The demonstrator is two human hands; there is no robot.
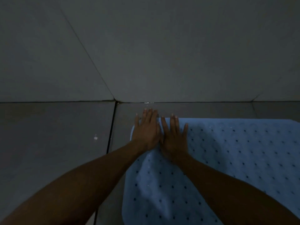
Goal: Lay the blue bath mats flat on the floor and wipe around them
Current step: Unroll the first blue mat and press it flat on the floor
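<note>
A light blue bath mat (235,153) dotted with small dark holes lies flat on the grey tiled floor (56,135), filling the lower right of the view. My left hand (146,129) presses flat on the mat's far left corner, its fingertips reaching past the edge onto the tile. My right hand (174,137) lies beside it, fingers straight and spread, palm down on the mat. The two hands touch at the thumbs. Only one mat is in view, and no cloth shows.
A grey tiled wall (162,54) rises just beyond the mat's far edge. A dark grout line (112,129) runs down the floor to the left of the mat. A small white speck (95,137) sits on the left tile. The light is dim.
</note>
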